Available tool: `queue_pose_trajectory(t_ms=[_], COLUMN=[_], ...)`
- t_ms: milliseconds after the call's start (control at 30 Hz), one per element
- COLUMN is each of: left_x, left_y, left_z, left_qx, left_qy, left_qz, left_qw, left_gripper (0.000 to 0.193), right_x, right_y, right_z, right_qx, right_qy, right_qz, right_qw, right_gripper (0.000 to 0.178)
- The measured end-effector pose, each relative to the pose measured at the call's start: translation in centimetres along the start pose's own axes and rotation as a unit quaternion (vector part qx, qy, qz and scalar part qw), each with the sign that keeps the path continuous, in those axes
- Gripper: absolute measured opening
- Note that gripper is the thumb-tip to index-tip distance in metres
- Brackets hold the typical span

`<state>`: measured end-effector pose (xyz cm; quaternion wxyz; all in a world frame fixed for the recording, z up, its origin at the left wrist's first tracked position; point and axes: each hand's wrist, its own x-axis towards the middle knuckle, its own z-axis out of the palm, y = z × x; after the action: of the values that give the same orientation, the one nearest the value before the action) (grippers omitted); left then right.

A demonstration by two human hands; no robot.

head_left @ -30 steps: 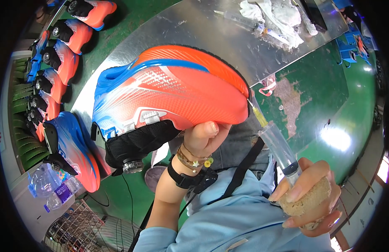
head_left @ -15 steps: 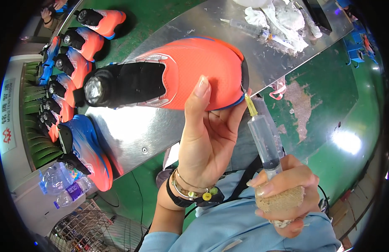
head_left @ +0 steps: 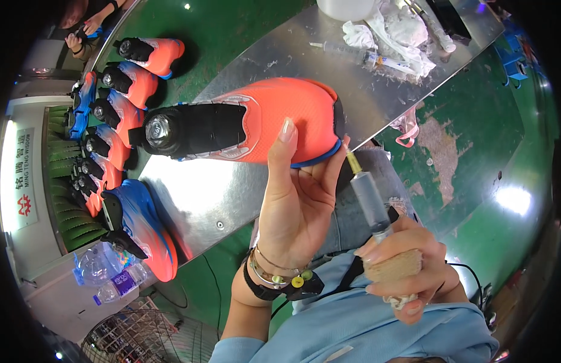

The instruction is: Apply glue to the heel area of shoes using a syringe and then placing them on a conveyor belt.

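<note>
Left hand [head_left: 295,209] grips the orange shoe [head_left: 262,121]; right hand [head_left: 401,269], closed around a syringe [head_left: 368,199], sets its tip at the sole edge. Application apparently underway; finished shoes [head_left: 120,91] lie alongside.

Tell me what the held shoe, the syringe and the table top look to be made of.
Shoe: orange knit-like fabric, matte, fine weave texture.
Syringe: clear plastic barrel, likely; translucent grey with a yellowish tip.
Table top: sheet metal, probably steel; dull silver with smeared reflections.
</note>
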<state>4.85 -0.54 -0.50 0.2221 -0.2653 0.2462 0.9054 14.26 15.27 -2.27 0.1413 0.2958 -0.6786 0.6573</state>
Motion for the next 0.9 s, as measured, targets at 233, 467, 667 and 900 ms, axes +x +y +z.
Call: queue_pose_trajectory(t_ms=[233,467,667,900], left_x=[-2.5,-5.2,7.4,22.6], left_y=[0.0,9.5,15.3,19.4], left_z=[-4.7,-7.0,-2.4,0.3], left_qx=[0.108,0.407,0.226,0.119], left_qy=[-0.017,0.042,-0.01,0.028], left_qz=[-0.039,-0.038,0.079,0.244], left_qw=[0.993,0.911,0.971,0.962], left_gripper=[0.029,0.041,0.047,0.044], right_x=[-0.6,1.8,4.4,4.4], right_y=[-0.7,3.2,5.7,7.9], right_z=[-2.3,-3.7,-5.4,-9.6], right_qx=[-0.055,-0.05,-0.097,-0.148], right_qy=[0.124,0.185,0.242,0.29], right_qz=[0.027,0.029,-0.023,0.061], right_qw=[0.99,0.981,0.965,0.944], right_gripper=[0.034,0.034,0.024,0.009])
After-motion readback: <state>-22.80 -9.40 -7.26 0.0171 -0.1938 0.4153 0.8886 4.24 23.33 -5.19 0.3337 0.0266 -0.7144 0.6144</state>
